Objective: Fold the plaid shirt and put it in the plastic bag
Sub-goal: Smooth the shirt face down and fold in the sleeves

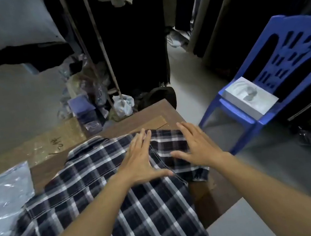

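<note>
A dark plaid shirt (pixel 92 188) with white checks lies spread over a small brown wooden table (pixel 150 118). One sleeve (pixel 173 147) is folded across at the right. My left hand (pixel 140 158) lies flat on the shirt with fingers spread, near the seam. My right hand (pixel 195 146) presses flat on the folded sleeve, fingers apart. Neither hand grips the cloth. A clear plastic bag (pixel 3 201) lies at the left, partly under the shirt's edge.
A blue plastic chair (pixel 275 63) stands to the right with a white box (pixel 250 97) on its seat. Dark hanging clothes and a metal rack (pixel 99 45) stand behind the table. Cardboard (pixel 40 147) and bagged items lie on the floor at the left.
</note>
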`<state>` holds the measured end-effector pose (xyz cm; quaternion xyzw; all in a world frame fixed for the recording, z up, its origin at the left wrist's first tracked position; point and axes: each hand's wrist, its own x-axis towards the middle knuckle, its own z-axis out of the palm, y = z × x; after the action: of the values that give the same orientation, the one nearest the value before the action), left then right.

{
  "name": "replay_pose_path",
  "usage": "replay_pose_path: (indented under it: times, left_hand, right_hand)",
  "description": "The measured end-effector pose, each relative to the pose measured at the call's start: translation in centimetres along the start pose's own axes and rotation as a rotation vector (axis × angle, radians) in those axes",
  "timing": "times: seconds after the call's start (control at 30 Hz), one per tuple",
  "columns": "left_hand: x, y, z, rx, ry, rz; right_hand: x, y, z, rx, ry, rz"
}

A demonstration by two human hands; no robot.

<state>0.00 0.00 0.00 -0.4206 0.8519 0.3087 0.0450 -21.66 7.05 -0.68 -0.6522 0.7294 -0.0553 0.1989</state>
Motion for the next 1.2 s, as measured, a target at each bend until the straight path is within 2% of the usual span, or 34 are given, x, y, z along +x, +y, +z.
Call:
replay_pose_path:
  times: [0.13,0.27,0.5,0.63,0.73,0.8,0.87,0.93,1.03,1.07,1.13,1.2]
  left_hand:
    - [1.1,0.6,2.1,0.13,-0.119,-0.025]
    - [1.9,0.2,3.1,0.196,-0.131,-0.038]
    - [2.9,0.4,3.4,0.186,-0.119,-0.039]
    - [3.2,0.5,3.1,0.139,-0.11,-0.035]
    - [2.8,0.0,2.3,-0.04,-0.042,-0.043]
    - [2.5,-0.9,1.3,-0.273,0.127,-0.085]
    - [2.0,-1.9,0.3,-0.329,0.336,-0.116]
    - [1.8,-2.6,-0.5,-0.442,0.432,-0.256]
    - [1.7,-3.1,-1.7,-0.992,0.286,-0.495]
    - [1.5,-3.2,-2.0,-1.066,0.213,-0.522]
    - [1.2,-3.6,-1.6,-0.991,0.137,-0.499]
    - [0.9,-3.5,-0.9,-0.852,0.157,-0.449]
  right_hand:
    - [0.1,3.0,0.2,0.105,0.004,0.228]
    - [0.4,4.6,0.0,0.178,-0.031,0.314]
    - [1.1,4.8,-1.1,0.315,0.142,0.351]
    - [0.8,2.3,-4.2,0.458,0.151,0.302]
    - [0.0,-1.3,-6.5,0.538,0.073,0.158]
    - [-0.7,-4.3,-7.1,0.567,-0.004,0.055]
    - [-1.5,-7.4,-6.4,0.604,-0.094,-0.015]
    - [-1.9,-9.9,-4.5,0.637,-0.189,-0.048]
    - [-2.1,-12.1,-1.1,0.491,-0.301,-0.097]
    - [-2.3,-12.5,0.0,0.446,-0.347,-0.107]
    - [-2.8,-13.2,1.6,0.465,-0.439,-0.077]
    - [-3.0,-13.3,2.6,0.564,-0.452,0.013]
